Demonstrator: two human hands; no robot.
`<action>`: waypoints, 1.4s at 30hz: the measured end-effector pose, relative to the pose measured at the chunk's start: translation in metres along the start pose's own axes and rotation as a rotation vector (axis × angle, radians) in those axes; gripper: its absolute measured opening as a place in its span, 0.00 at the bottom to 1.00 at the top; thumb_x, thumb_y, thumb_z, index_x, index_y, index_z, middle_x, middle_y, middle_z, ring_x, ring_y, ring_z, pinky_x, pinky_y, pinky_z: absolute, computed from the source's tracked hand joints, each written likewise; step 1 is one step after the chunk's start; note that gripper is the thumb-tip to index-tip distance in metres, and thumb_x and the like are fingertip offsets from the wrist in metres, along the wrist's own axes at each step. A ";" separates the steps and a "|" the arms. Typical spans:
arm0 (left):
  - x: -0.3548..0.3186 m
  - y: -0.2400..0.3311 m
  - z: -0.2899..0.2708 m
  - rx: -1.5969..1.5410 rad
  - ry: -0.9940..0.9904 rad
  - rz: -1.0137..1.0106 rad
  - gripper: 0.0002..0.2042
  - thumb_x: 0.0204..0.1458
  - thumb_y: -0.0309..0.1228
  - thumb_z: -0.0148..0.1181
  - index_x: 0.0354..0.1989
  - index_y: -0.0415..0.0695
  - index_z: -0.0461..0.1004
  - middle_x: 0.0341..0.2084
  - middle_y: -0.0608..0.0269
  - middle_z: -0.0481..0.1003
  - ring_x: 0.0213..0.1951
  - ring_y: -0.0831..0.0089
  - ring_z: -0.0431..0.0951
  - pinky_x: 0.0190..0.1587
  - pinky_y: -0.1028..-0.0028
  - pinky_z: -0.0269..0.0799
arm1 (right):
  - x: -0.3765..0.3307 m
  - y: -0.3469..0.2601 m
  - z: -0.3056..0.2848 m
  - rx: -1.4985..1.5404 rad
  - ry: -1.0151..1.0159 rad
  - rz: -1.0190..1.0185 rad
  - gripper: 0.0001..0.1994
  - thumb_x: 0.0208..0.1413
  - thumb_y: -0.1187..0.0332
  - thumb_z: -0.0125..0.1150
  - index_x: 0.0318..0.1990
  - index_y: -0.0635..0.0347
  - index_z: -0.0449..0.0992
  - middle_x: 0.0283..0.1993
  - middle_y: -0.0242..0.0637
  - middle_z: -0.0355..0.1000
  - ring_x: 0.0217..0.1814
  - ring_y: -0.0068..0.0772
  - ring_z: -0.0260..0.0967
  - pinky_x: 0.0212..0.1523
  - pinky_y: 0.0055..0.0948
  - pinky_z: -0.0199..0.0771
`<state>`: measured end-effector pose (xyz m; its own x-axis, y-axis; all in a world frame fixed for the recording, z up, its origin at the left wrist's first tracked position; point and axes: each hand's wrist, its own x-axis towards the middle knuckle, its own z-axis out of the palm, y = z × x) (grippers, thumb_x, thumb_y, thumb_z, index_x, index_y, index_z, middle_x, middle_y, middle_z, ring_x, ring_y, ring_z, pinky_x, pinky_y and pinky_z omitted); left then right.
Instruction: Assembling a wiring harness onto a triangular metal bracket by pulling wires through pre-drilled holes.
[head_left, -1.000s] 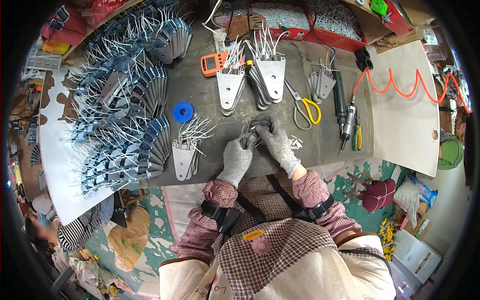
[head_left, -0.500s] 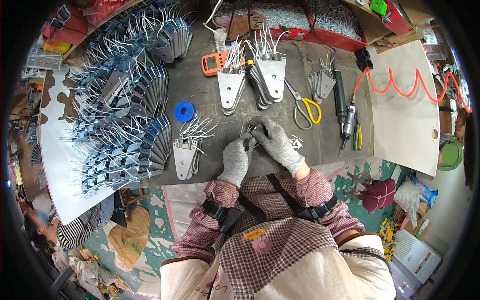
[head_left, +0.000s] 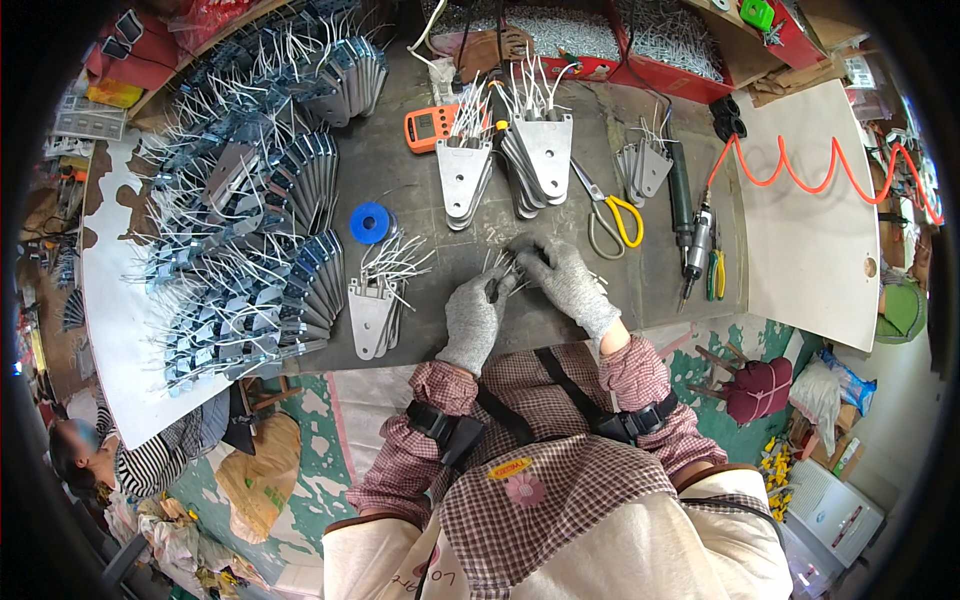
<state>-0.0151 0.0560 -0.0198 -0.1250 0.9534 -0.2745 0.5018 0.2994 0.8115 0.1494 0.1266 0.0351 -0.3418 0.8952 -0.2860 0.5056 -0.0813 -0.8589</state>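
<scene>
Both gloved hands meet over the middle of the dark desk (head_left: 440,300), near its front edge. Left hand (head_left: 473,318) and right hand (head_left: 566,283) are closed together around a small metal plate (head_left: 512,262) with thin white wires sprouting from it; most of the plate is hidden by the fingers, so the exact grip cannot be told.

Handling, as a judgement: the plate looks like stiff, light sheet metal, possibly sharp at the edges, hence the gloves. The wires are soft and bend easily; best held by the flat plate body, not by the wires.

Around the hands: a short stack of like plates (head_left: 372,315) just left of the left hand, taller stacks (head_left: 505,165) further back, and a large fan of finished pieces (head_left: 250,200) across the left side. A blue tape roll (head_left: 369,222) lies near the short stack. Yellow-handled scissors (head_left: 612,212) and an air screwdriver (head_left: 695,245) lie to the right, with an orange coiled hose (head_left: 800,170) beyond.

Packages: an orange rectangular meter (head_left: 428,127) at the back; red trays (head_left: 640,40) of small silver parts along the far edge.
</scene>
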 end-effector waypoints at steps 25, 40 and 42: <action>0.004 0.007 0.003 -0.605 -0.011 -0.059 0.12 0.63 0.33 0.67 0.50 0.38 0.81 0.27 0.70 0.80 0.24 0.85 0.73 0.24 0.79 0.69 | 0.001 0.047 0.013 0.095 0.173 -0.095 0.12 0.68 0.71 0.52 0.54 0.64 0.76 0.50 0.51 0.78 0.50 0.51 0.78 0.53 0.42 0.78; 0.005 -0.008 0.010 -0.105 0.017 -0.086 0.14 0.65 0.40 0.65 0.48 0.43 0.84 0.24 0.66 0.81 0.22 0.81 0.75 0.25 0.73 0.74 | 0.002 0.016 0.023 0.326 0.133 0.030 0.12 0.64 0.77 0.56 0.54 0.66 0.75 0.45 0.40 0.78 0.46 0.27 0.76 0.49 0.28 0.77; 0.004 -0.003 0.008 -0.093 0.036 -0.051 0.14 0.65 0.40 0.65 0.48 0.42 0.84 0.25 0.62 0.82 0.24 0.77 0.79 0.29 0.71 0.76 | 0.002 0.014 0.022 0.325 0.121 0.036 0.12 0.64 0.78 0.56 0.54 0.66 0.75 0.45 0.40 0.78 0.47 0.29 0.76 0.49 0.29 0.77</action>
<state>-0.0107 0.0583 -0.0277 -0.1798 0.9371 -0.2993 0.4125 0.3480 0.8418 0.1381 0.1173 0.0134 -0.2225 0.9330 -0.2828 0.2301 -0.2316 -0.9452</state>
